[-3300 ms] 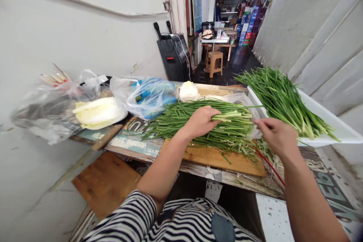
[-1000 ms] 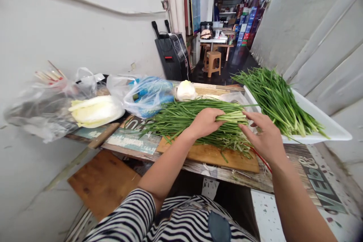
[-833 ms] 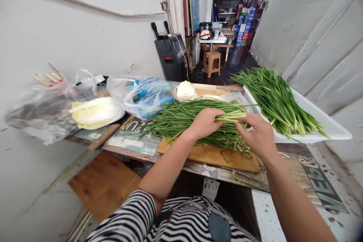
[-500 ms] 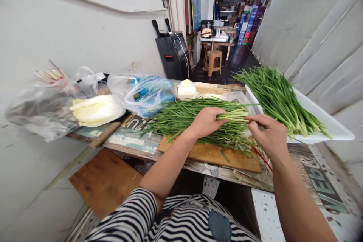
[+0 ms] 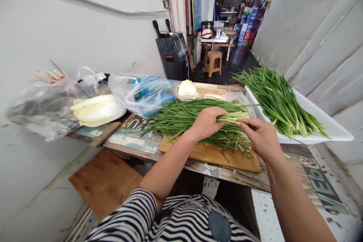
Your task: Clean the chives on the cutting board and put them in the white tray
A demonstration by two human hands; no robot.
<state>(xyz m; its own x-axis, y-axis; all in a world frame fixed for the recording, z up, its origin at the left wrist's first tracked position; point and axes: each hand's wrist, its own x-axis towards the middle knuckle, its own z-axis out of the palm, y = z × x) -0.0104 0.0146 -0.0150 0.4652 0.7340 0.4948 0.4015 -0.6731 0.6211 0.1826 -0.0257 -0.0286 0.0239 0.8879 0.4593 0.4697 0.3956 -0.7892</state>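
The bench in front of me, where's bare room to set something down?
Two bare patches of bench: right of the right forearm, before the tray; and left, between the wooden handle and board. Greens, left hand and right hand crowd the middle; bags and cabbage, the left.

Printed lettering (image 5: 317, 177) reading "&" and "VEb" is running along the tabletop (image 5: 295, 155), right of the right hand (image 5: 261, 134); partial letters (image 5: 136, 122) are showing left of the left hand (image 5: 208, 123)
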